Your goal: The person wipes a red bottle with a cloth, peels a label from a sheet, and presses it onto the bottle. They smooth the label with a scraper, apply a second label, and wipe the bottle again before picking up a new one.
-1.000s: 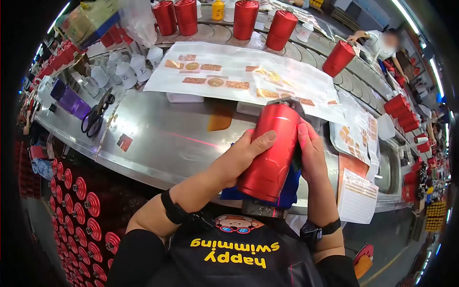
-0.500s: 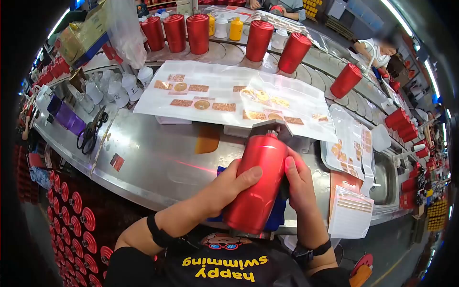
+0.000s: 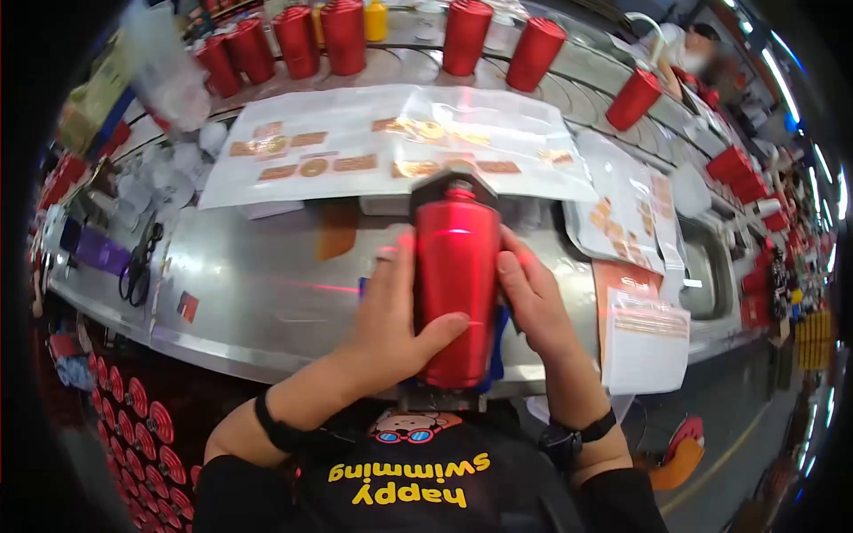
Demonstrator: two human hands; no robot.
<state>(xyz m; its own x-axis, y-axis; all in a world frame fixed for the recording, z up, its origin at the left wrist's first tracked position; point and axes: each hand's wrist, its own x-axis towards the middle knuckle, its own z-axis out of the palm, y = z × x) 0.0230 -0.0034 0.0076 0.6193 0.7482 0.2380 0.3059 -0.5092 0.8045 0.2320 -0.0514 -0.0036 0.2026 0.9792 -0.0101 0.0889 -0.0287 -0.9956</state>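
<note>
A shiny red bottle (image 3: 458,284) lies in front of my chest, its narrow neck pointing away from me toward a dark angular holder (image 3: 453,180). My left hand (image 3: 391,311) is wrapped along its left side, thumb across the lower front. On the right side, my right hand (image 3: 533,293) presses against the bottle with bent fingers. Part of a blue cloth (image 3: 498,355) shows beneath it. Beyond the bottle, a translucent sheet (image 3: 346,147) with gold and red stickers is spread on the metal table (image 3: 240,293).
Red bottles (image 3: 465,35) stand on the conveyor behind the sheet. A sticker tray (image 3: 613,200), white packets (image 3: 647,346) and a sink (image 3: 702,266) are at right. Black scissors (image 3: 139,265) and a purple object (image 3: 99,249) lie left. A co-worker (image 3: 689,53) sits at the upper right.
The bottle has gone from tilted to nearly straight in line with my body, its neck now further left in view. Both hands moved with it. The whole view has shifted.
</note>
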